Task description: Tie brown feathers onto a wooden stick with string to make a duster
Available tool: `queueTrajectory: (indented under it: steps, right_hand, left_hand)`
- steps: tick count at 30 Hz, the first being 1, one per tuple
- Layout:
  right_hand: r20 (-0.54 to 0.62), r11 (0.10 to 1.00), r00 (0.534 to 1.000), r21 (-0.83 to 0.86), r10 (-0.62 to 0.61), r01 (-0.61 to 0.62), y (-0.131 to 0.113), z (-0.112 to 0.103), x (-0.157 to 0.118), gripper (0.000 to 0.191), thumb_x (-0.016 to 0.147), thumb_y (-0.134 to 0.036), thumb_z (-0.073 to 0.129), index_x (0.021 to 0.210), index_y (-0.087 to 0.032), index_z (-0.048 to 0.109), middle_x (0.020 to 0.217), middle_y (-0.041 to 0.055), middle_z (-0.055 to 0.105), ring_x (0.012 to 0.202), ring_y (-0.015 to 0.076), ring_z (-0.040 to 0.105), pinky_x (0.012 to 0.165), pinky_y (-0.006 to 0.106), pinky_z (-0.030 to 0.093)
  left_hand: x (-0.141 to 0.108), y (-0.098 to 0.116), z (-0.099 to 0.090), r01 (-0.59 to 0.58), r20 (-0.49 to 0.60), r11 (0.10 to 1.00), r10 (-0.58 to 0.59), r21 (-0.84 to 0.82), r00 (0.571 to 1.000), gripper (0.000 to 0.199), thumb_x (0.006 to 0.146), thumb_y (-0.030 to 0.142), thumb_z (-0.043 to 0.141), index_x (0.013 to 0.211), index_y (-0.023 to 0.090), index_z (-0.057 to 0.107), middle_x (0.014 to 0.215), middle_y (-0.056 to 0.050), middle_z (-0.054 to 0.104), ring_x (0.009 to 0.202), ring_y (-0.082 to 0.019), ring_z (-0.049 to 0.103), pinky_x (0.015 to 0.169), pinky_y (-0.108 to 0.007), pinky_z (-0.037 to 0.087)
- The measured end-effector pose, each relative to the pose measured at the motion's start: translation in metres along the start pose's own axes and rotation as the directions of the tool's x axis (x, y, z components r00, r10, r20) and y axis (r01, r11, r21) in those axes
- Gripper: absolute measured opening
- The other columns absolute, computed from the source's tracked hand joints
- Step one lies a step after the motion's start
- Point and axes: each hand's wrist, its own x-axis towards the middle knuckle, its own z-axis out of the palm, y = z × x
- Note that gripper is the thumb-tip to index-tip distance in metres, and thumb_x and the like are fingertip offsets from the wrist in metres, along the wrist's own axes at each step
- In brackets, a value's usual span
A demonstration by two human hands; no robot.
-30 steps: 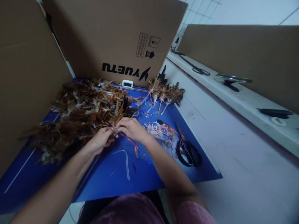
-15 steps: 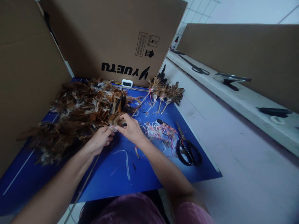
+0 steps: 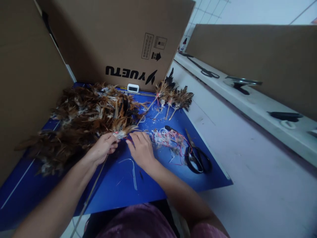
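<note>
Pinched between the left hand's (image 3: 107, 148) thumb and fingers is a thin stick (image 3: 92, 189), held where a feather tuft (image 3: 123, 127) is bound to it, above the blue tabletop (image 3: 111, 195). The fingers cover part of the binding, and the stick's lower end passes over the table edge and is cut off by the bottom of the view. Red string (image 3: 127, 139) runs from the tuft to the right hand (image 3: 143, 150), its thumb and fingers bent; whether they close on it I cannot tell. The tuft's far side blends into the brown feather pile (image 3: 81, 115), where single pieces are hard to separate. Strands in the string tangle (image 3: 163, 137), near the black-handled scissors (image 3: 198, 158), are also hard to trace. On the ledge (image 3: 252, 97), a small bottle (image 3: 183, 45) stands by the cardboard, its contents too small to make out.
</note>
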Motion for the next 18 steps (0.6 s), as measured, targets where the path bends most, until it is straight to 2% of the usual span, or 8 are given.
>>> queueTrajectory:
  steps: [1, 3, 6, 9, 14, 18]
  right_hand:
    - [0.064, 0.997, 0.996, 0.051, 0.062, -0.065, 0.0, 0.003, 0.002, 0.02, 0.088, -0.024, 0.05, 0.101, -0.016, 0.062, 0.099, 0.0105, 0.064, 0.095, 0.0203, 0.055, 0.086, 0.036, 0.042]
    - [0.203, 0.956, 0.965, 0.205, 0.168, -0.21, 0.002, 0.011, 0.005, 0.019, 0.087, -0.019, 0.048, 0.098, -0.016, 0.063, 0.091, 0.0068, 0.065, 0.086, 0.0169, 0.058, 0.08, 0.031, 0.045]
    - [0.339, 0.825, 0.906, 0.415, 0.253, -0.385, 0.004, 0.021, 0.008, 0.017, 0.084, -0.019, 0.049, 0.09, -0.018, 0.065, 0.076, 0.0006, 0.064, 0.068, 0.0122, 0.056, 0.066, 0.024, 0.043]
    - [0.304, 0.756, 0.905, 0.504, 0.298, -0.418, 0.004, 0.026, 0.009, 0.018, 0.082, -0.028, 0.053, 0.084, -0.018, 0.067, 0.072, -0.0007, 0.063, 0.064, 0.0112, 0.052, 0.062, 0.023, 0.04]
    - [0.195, 0.774, 0.905, 0.469, 0.379, -0.425, 0.001, 0.025, 0.014, 0.023, 0.077, -0.037, 0.059, 0.068, -0.018, 0.068, 0.063, -0.002, 0.059, 0.059, 0.0107, 0.047, 0.058, 0.022, 0.036]
    - [0.202, 0.753, 0.895, 0.485, 0.398, -0.444, 0.0, 0.024, 0.018, 0.021, 0.076, -0.035, 0.059, 0.066, -0.019, 0.069, 0.06, -0.0027, 0.059, 0.057, 0.0104, 0.047, 0.057, 0.022, 0.034]
  left_hand:
    - [0.0, 0.0, 0.0, 0.003, 0.004, 1.0, -0.003, -0.004, 1.0, 0.02, 0.063, 0.027, 0.065, 0.07, 0.013, 0.051, 0.06, 0.004, 0.046, 0.041, -0.001, 0.031, 0.035, -0.013, 0.014]
    - [0.0, -0.001, 0.001, 0.009, 0.014, 1.0, -0.009, -0.006, 1.0, 0.022, 0.063, 0.028, 0.065, 0.071, 0.013, 0.052, 0.061, 0.004, 0.047, 0.041, -0.001, 0.031, 0.035, -0.013, 0.014]
    - [0.0, -0.002, 0.001, 0.005, 0.026, 1.0, -0.005, -0.004, 1.0, 0.024, 0.062, 0.03, 0.066, 0.072, 0.013, 0.053, 0.063, 0.003, 0.049, 0.042, -0.001, 0.031, 0.035, -0.013, 0.014]
    - [-0.001, -0.001, 0.003, -0.001, 0.036, 1.0, 0.002, -0.003, 0.999, 0.025, 0.062, 0.03, 0.067, 0.071, 0.013, 0.052, 0.062, 0.004, 0.045, 0.041, 0.0, 0.03, 0.036, -0.013, 0.014]
    - [-0.007, 0.002, 0.011, 0.007, 0.056, 1.0, -0.008, 0.011, 0.998, 0.03, 0.062, 0.037, 0.068, 0.072, 0.013, 0.053, 0.06, 0.006, 0.041, 0.041, -0.001, 0.028, 0.036, -0.013, 0.013]
    - [-0.008, -0.001, 0.014, -0.008, 0.049, 0.999, 0.006, 0.048, 0.999, 0.031, 0.064, 0.039, 0.066, 0.073, 0.014, 0.052, 0.057, 0.008, 0.037, 0.041, -0.001, 0.027, 0.037, -0.014, 0.014]
